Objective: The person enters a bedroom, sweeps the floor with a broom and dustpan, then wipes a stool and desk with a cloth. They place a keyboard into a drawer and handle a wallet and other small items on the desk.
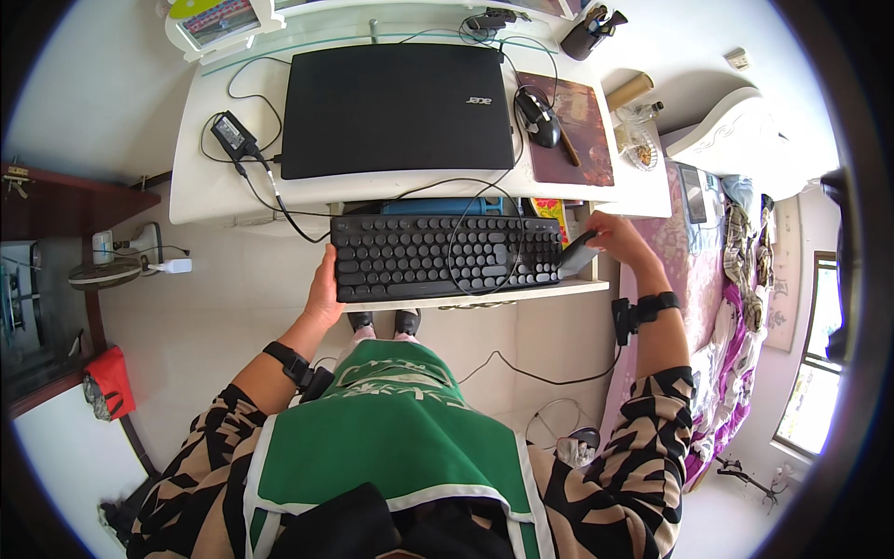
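Note:
A black keyboard [410,256] with round keys lies across the pulled-out desk drawer [596,265], and a thin black cable loops over its keys. My left hand [325,289] grips its left end, the fingers going under the edge. At the opposite end, my right hand [622,237] pinches a flat dark piece [578,252] that tilts down to the keyboard's right edge. What kind of thing this piece is cannot be made out. Behind the keyboard, blue and colourful items show inside the drawer.
A closed black laptop [396,112] covers much of the white desk. Left of it lies a power adapter [233,136] with cables. On the right are a black mouse [540,123], a brown mat [589,140] and a glass bowl [641,154]. A bed [684,289] stands to the right.

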